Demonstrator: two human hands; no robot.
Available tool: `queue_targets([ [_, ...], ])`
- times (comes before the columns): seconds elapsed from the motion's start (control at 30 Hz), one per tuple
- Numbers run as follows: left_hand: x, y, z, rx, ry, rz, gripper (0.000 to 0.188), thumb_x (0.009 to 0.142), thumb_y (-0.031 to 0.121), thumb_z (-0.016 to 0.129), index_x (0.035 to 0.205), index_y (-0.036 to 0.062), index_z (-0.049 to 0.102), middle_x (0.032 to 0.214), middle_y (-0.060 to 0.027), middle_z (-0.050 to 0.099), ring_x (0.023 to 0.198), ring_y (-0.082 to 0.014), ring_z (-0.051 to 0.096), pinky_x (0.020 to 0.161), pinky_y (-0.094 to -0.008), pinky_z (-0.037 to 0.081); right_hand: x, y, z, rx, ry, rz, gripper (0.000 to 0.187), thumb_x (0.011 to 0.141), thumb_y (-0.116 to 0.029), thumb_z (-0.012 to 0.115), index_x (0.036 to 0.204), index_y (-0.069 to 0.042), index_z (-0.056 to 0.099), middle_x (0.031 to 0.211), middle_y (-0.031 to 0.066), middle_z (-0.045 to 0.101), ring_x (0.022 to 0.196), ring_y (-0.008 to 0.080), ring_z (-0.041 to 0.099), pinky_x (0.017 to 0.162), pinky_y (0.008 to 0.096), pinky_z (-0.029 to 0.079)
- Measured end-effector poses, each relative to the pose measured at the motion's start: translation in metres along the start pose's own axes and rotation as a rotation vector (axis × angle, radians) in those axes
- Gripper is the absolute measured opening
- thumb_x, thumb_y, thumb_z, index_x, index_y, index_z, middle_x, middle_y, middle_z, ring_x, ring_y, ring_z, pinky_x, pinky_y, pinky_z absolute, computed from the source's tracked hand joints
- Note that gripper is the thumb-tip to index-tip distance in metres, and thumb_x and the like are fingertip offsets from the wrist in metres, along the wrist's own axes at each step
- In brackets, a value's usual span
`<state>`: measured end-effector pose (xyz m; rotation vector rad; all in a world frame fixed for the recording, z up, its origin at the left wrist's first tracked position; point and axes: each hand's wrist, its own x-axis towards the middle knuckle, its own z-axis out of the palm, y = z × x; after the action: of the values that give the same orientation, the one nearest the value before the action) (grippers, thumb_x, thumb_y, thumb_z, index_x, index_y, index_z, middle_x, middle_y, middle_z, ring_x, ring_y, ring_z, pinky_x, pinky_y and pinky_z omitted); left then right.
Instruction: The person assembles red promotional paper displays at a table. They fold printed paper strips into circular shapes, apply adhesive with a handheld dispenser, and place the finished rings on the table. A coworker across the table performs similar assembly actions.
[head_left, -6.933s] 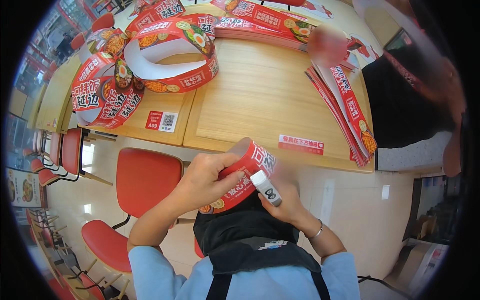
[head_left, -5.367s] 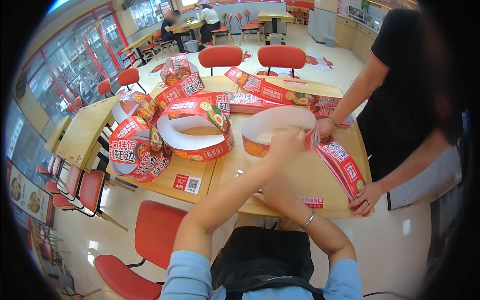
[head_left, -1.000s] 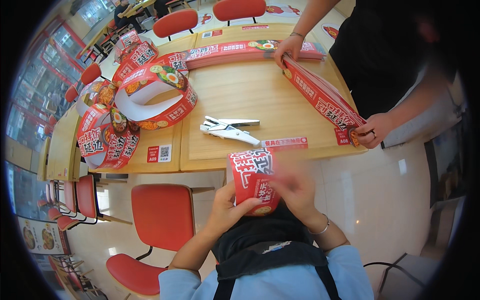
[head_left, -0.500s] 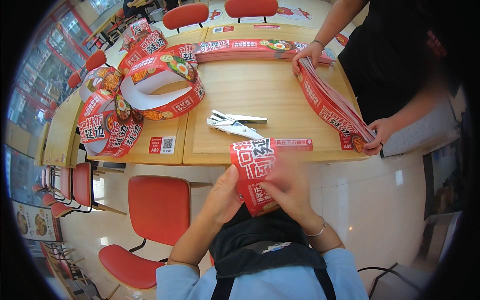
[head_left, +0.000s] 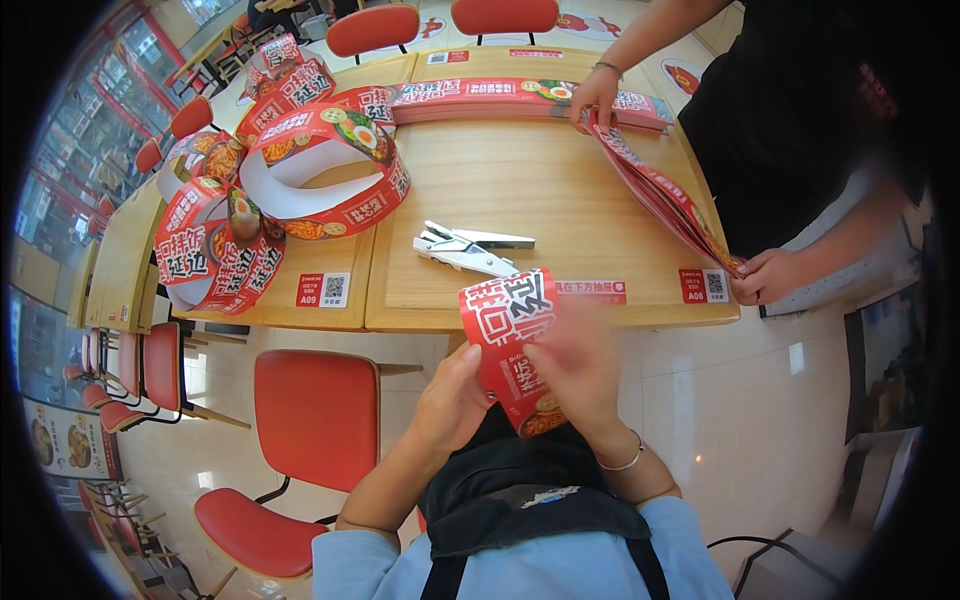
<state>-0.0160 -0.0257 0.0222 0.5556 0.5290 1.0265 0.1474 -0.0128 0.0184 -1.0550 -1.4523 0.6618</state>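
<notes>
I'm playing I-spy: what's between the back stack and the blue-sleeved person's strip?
In the head view, a white tool lies on the table between the stack and strip.

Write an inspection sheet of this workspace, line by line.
Surface: light wooden table, seamed, carrying stickers.
Work items: curved red printed paper strip in hand; white plier-style tool, likely a stapler, on the table.
Clutter: red paper loops at left; flat strip stack at far edge.
Hands: left hand grips the strip; right hand touches it, blurred; co-worker's hands hold a strip bundle.
Cables: thin black line, lower right; cable or frame unclear.
Surroundings: red chairs, tiled floor.
</notes>
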Motion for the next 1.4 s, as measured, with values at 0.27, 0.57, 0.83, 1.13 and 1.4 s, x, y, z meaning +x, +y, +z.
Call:
queue_targets([
  [0.27,0.002,-0.013,0.002,0.069,-0.019,0.124,0.048,0.102,0.034,0.041,0.138,0.0015,0.042,0.135,-0.0097,0.052,0.124,-0.0184,0.049,0.105,-0.0366,0.037,0.003,0.001,0.005,-0.008,0.065,-0.018,0.016,0.074,-0.002,0.077,0.083,-0.003,0.064,0.101,0.0079,0.058,0.086,0.0157,0.059,0.071,0.0256,0.048],
  [0.57,0.005,-0.022,0.001,0.134,0.01,0.193,0.035,0.103,0.017,0.044,0.134,0.0019,0.048,0.132,-0.007,0.054,0.12,-0.0142,0.05,0.104,-0.0335,0.039,0.003,0.002,0.008,-0.002,0.052,0.006,0.015,0.074,-0.001,0.076,0.082,-0.002,0.063,0.095,0.0072,0.059,0.082,0.0158,0.06,0.07,0.0261,0.048],
  [0.83,0.007,-0.025,-0.001,0.094,0.048,0.202,0.033,0.103,0.017,0.044,0.132,0.0027,0.05,0.129,-0.0083,0.056,0.117,-0.0151,0.053,0.102,-0.0341,0.042,0.001,0.003,0.009,0.028,0.068,0.018,0.017,0.075,-0.001,0.075,0.087,-0.003,0.063,0.094,0.0075,0.06,0.084,0.0169,0.06,0.073,0.0267,0.048],
  [1.13,0.008,-0.024,0.004,0.093,0.056,0.204,0.033,0.102,0.018,0.045,0.13,0.0021,0.051,0.127,-0.009,0.058,0.115,-0.0157,0.055,0.1,-0.0344,0.044,-0.001,0.007,0.009,0.067,0.079,0.03,0.014,0.077,0.0,0.073,0.087,-0.002,0.062,0.094,0.008,0.061,0.085,0.0159,0.061,0.074,0.0259,0.048],
  [1.4,0.009,-0.025,0.004,0.096,0.066,0.203,0.033,0.102,0.018,0.045,0.13,0.002,0.051,0.126,-0.009,0.058,0.113,-0.0157,0.056,0.1,-0.0339,0.044,-0.001,0.007,0.008,0.073,0.066,0.046,0.015,0.078,0.001,0.072,0.088,-0.002,0.062,0.095,0.0082,0.061,0.086,0.0151,0.06,0.075,0.0256,0.047],
])
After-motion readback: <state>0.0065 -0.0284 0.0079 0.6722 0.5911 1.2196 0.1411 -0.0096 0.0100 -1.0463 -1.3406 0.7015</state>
